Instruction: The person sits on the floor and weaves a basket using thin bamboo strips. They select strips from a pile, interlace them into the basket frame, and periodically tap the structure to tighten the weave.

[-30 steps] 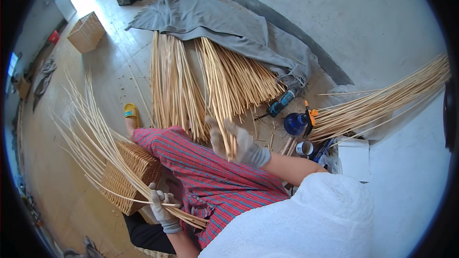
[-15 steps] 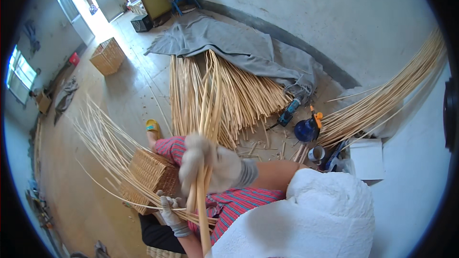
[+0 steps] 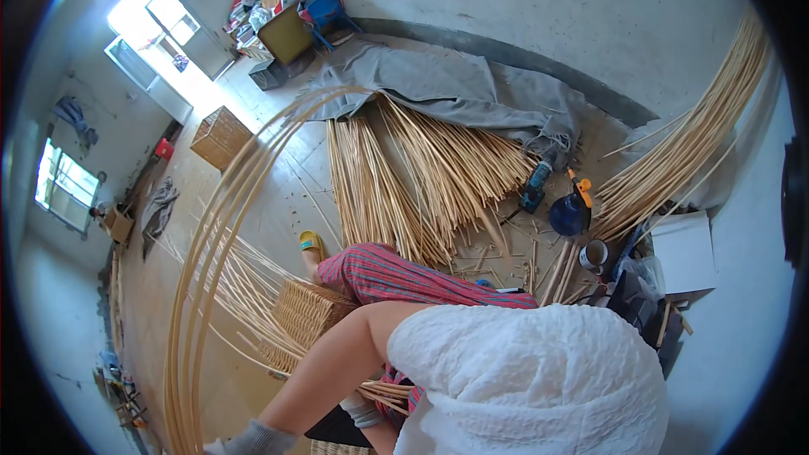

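My right forearm crosses toward the lower left, and the gloved right hand (image 3: 224,447) is mostly cut off by the lower edge. Several long willow rods (image 3: 179,345) run down to this hand and bend in a high arch; their far ends reach toward the grey cloth. Under that forearm, the cuff of my gloved left hand (image 3: 363,412) shows, but its fingers are hidden. Thinner rods (image 3: 389,389) pass close to this cuff. A woven wicker basket (image 3: 313,313) lies tilted by my striped trouser leg (image 3: 404,278), with loose pale rods (image 3: 240,282) fanning out past it.
A rod pile (image 3: 455,177) lies partly under a grey cloth (image 3: 421,76). On the right are a cordless drill (image 3: 535,183), a blue spray bottle (image 3: 569,215), a mug (image 3: 594,254) and a leaning rod bundle (image 3: 687,147). Another basket (image 3: 221,138) stands toward the door.
My right hand has swung from the middle down to the lower left edge. The rods it gripped, upright before, now arch to the left. The view has shifted slightly.
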A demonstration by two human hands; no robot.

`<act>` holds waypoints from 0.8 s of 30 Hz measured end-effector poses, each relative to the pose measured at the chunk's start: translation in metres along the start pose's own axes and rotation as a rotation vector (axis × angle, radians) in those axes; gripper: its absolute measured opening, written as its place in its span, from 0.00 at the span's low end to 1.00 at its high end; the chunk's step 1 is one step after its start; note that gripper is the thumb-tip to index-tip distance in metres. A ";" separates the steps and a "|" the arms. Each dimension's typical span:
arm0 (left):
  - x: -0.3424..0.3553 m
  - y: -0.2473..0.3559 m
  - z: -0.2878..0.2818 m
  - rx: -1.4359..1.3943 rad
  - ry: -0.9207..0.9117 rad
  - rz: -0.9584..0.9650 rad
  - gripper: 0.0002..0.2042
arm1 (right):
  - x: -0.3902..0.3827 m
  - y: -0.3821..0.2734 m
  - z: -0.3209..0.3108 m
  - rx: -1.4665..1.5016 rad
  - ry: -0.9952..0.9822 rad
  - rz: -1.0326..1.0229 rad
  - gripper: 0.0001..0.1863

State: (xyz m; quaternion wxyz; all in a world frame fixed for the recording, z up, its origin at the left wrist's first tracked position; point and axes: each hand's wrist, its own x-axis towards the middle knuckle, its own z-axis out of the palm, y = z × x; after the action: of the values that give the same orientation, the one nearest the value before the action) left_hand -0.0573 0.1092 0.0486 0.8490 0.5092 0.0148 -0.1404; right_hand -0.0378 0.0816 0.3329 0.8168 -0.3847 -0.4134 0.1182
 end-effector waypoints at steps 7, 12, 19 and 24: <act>-0.007 0.007 -0.005 -0.028 0.001 0.005 0.13 | 0.043 0.035 0.031 0.046 -0.077 0.103 0.10; -0.007 0.011 -0.011 -0.047 0.003 -0.001 0.13 | 0.065 0.034 0.023 0.043 -0.076 0.123 0.10; 0.007 0.014 -0.066 -0.071 0.083 0.041 0.18 | -0.048 0.036 -0.138 -0.516 0.255 0.415 0.15; 0.006 0.043 -0.019 -0.270 0.005 -0.127 0.30 | -0.158 0.108 -0.142 -0.326 0.515 0.932 0.18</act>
State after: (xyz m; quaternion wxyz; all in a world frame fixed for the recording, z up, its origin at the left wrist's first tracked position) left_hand -0.0384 0.1435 0.0749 0.8992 0.3886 0.0679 -0.1894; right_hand -0.0152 -0.0014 0.1112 0.6828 -0.6645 0.0004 0.3037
